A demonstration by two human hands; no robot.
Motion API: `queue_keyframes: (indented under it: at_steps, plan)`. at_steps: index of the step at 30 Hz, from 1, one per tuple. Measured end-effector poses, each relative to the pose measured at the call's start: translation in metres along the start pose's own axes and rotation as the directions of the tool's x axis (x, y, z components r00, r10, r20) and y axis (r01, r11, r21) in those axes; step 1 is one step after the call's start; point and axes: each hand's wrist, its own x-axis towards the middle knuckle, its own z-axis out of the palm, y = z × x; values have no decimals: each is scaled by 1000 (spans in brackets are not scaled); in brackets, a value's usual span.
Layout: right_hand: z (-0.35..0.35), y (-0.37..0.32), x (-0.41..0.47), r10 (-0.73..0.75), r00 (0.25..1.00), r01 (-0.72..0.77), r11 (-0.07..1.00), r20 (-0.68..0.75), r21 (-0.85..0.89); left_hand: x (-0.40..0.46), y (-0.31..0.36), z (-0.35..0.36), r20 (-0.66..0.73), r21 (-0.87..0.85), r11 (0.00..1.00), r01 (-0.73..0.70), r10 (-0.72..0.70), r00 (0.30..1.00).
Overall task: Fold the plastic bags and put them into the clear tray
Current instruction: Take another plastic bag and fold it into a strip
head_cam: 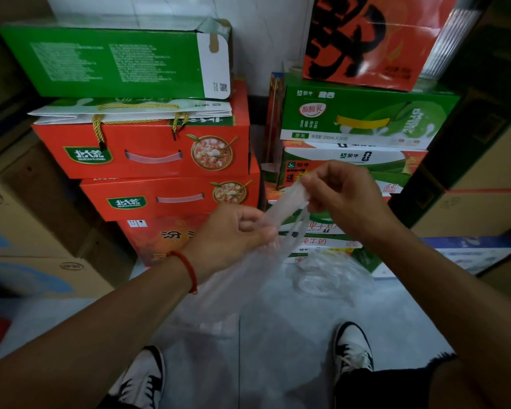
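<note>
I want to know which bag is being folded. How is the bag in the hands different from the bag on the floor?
The held plastic bag hangs stretched out long, while the floor bag lies crumpled in a heap. The held plastic bag is gripped by the left hand and the right hand at its handles; nothing touches the floor bag. Both are thin, see-through plastic.

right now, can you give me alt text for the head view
Two bare hands hold up a clear plastic bag: the left hand grips its neck, the right hand pinches the handles above. More crumpled clear plastic lies on the floor before stacked red and green cartons.
</note>
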Motion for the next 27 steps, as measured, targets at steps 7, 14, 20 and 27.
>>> queue_keyframes:
  at_steps: [7,14,20,27]
  plan:
    - [-24,17,3,143,979,-123,983,-147,136,-7,-17,-22,224,195,965,174,-216,950]
    - [-43,39,3,241,938,-219,969,-251,111,-4,-28,-59,35,161,959,235,-243,969]
    - [-44,47,4,323,913,-300,946,-249,126,10,-23,-73,-316,-197,977,77,-138,939]
    - [-37,42,11,420,867,-393,907,-268,149,14,2,-62,-550,-246,952,-183,18,835]
